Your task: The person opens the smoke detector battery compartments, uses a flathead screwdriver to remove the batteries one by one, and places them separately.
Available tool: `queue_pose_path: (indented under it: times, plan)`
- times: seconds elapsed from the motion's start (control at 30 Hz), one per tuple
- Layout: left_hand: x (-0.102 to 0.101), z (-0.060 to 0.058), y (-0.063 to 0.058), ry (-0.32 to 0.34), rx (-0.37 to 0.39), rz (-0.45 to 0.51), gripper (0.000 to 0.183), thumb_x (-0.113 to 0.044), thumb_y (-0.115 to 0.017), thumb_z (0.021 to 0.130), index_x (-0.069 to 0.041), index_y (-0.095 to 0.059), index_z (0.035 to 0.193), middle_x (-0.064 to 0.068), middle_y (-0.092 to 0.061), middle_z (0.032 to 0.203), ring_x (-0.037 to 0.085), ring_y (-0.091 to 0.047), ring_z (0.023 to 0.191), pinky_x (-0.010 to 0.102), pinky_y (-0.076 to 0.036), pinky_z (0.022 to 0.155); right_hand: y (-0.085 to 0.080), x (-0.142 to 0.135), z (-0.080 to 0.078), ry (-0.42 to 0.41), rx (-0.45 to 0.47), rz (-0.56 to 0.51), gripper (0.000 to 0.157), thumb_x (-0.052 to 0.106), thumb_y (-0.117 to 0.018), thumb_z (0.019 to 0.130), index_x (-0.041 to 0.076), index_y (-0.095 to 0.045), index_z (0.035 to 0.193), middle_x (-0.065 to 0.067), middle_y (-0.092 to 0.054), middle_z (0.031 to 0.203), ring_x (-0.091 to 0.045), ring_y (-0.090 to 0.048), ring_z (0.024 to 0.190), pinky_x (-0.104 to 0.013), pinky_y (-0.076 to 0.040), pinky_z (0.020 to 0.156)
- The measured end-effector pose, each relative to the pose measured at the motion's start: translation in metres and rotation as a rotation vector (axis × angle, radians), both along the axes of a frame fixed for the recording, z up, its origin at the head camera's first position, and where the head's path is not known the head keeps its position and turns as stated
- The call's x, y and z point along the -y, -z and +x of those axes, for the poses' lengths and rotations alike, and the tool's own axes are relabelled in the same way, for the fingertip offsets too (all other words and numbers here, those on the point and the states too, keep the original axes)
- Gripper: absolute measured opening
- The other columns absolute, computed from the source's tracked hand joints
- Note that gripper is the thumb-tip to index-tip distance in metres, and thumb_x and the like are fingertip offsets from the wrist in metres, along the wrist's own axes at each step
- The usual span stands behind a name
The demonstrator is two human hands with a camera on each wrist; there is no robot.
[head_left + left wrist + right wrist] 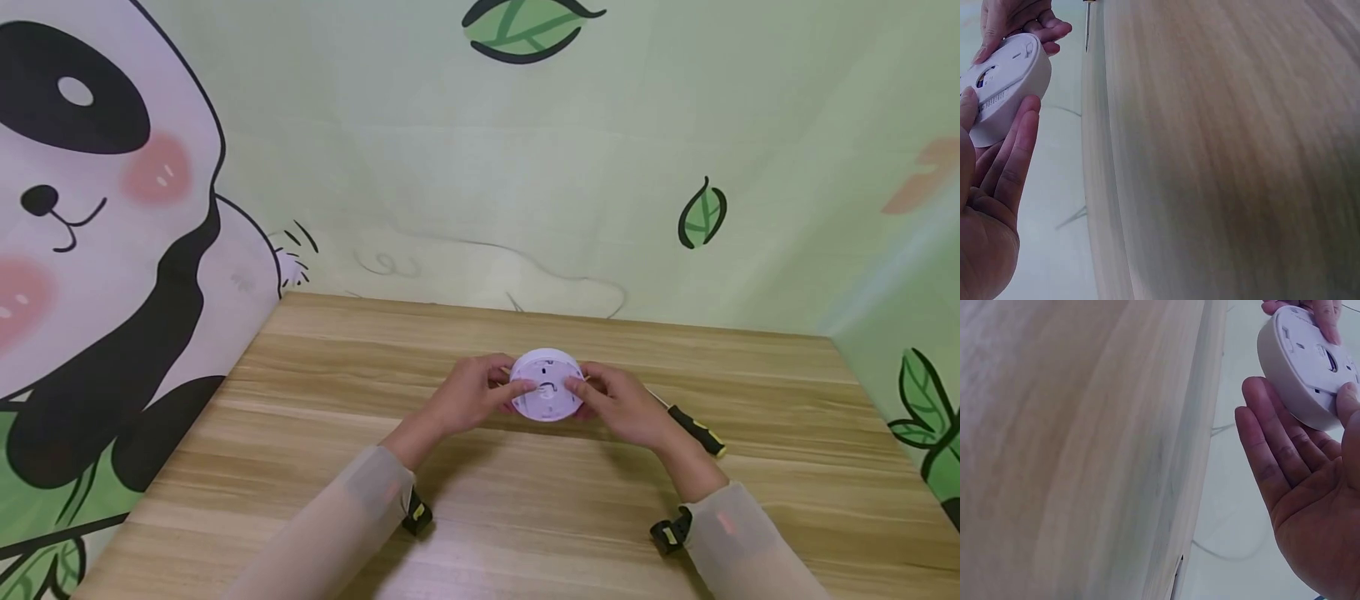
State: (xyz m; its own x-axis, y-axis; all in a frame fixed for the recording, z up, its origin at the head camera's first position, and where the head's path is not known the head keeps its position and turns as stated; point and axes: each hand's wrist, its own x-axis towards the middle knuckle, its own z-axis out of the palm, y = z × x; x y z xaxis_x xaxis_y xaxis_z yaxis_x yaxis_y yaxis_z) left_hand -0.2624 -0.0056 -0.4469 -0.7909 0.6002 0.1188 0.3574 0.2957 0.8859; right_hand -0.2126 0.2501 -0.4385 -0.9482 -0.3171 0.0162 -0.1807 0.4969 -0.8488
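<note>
A round white smoke detector [547,367] is held up over the table between both hands, its slotted back plate facing me. My left hand [472,392] grips its left edge, thumb on the plate and fingers underneath. On the opposite edge, my right hand [626,408] holds it the same way, with the thumb pressed to the plate. In the left wrist view the detector [1017,59] shows a central hole with coloured bits inside. The right wrist view shows the detector's thick smooth side [1279,362] above the right hand's extended fingers [1266,450].
A screwdriver [696,431] with a black and yellow handle lies on the wooden table [525,517], just beyond the right forearm. Behind the table stands a pale green wall [420,167] with painted leaves and a panda. Black camera mounts [417,512] hang at the wrists.
</note>
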Motion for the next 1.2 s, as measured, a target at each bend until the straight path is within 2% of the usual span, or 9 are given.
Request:
queue_pose_path:
  times: [0.13, 0.27, 0.53, 0.73, 0.93, 1.07, 1.2]
  plan:
    - [0.000, 0.000, 0.002, 0.012, 0.019, 0.015, 0.025, -0.028, -0.070, 0.100, -0.005, -0.071, 0.111, 0.012, -0.081, 0.095, 0.026, -0.078, 0.075, 0.039, -0.068, 0.068, -0.001, 0.002, 0.001, 0.009, -0.006, 0.005, 0.032, 0.030, -0.054, 0.109, 0.003, -0.065, 0.123, -0.010, -0.074, 0.084, -0.025, -0.072, 0.077, -0.038, -0.063, 0.067]
    - [0.000, 0.000, 0.002, 0.021, 0.066, 0.031, 0.024, -0.026, -0.069, 0.101, -0.003, -0.070, 0.109, 0.015, -0.080, 0.091, 0.032, -0.078, 0.076, 0.041, -0.068, 0.068, -0.001, 0.002, 0.001, 0.008, -0.007, -0.009, 0.031, 0.028, -0.053, 0.110, 0.003, -0.065, 0.124, -0.010, -0.073, 0.084, -0.026, -0.072, 0.076, -0.040, -0.064, 0.067]
    - [0.002, 0.003, 0.004, 0.014, 0.223, 0.053, 0.030, -0.025, -0.068, 0.102, -0.006, -0.062, 0.124, 0.017, -0.079, 0.089, 0.024, -0.077, 0.072, 0.037, -0.068, 0.067, 0.000, 0.003, 0.001, 0.038, -0.039, 0.044, 0.035, 0.033, -0.051, 0.110, 0.005, -0.067, 0.122, -0.007, -0.072, 0.088, -0.019, -0.070, 0.081, -0.036, -0.064, 0.072]
    - [0.002, 0.006, 0.006, 0.029, 0.315, 0.096, 0.032, -0.021, -0.070, 0.101, -0.002, -0.060, 0.124, 0.018, -0.078, 0.095, 0.024, -0.078, 0.079, 0.038, -0.069, 0.074, 0.002, 0.004, 0.001, 0.056, -0.068, 0.106, 0.038, 0.039, -0.047, 0.111, 0.009, -0.067, 0.123, -0.005, -0.070, 0.094, -0.017, -0.064, 0.086, -0.027, -0.058, 0.072]
    - [0.003, 0.007, 0.008, 0.039, 0.381, 0.142, 0.041, -0.012, -0.072, 0.098, 0.001, -0.052, 0.132, 0.021, -0.076, 0.103, 0.024, -0.077, 0.081, 0.040, -0.069, 0.078, 0.006, 0.006, 0.000, 0.046, -0.060, 0.100, 0.039, 0.039, -0.045, 0.111, 0.010, -0.068, 0.124, -0.005, -0.069, 0.095, -0.015, -0.064, 0.082, -0.030, -0.061, 0.071]
    - [0.006, 0.008, 0.009, 0.089, 0.436, 0.150, 0.057, -0.006, -0.074, 0.095, -0.005, -0.045, 0.144, 0.022, -0.076, 0.104, 0.030, -0.078, 0.084, 0.044, -0.068, 0.082, 0.009, 0.007, -0.001, 0.029, -0.048, 0.068, 0.036, 0.034, -0.047, 0.111, 0.007, -0.069, 0.120, -0.006, -0.069, 0.093, -0.014, -0.063, 0.079, -0.029, -0.061, 0.067]
    - [0.009, 0.012, 0.009, 0.160, 0.477, 0.137, 0.069, -0.003, -0.074, 0.094, -0.014, -0.042, 0.154, 0.022, -0.077, 0.107, 0.037, -0.077, 0.090, 0.047, -0.067, 0.086, 0.012, 0.008, -0.002, 0.029, -0.061, 0.093, 0.034, 0.030, -0.048, 0.111, 0.006, -0.071, 0.120, -0.006, -0.070, 0.096, -0.015, -0.061, 0.085, -0.025, -0.057, 0.072]
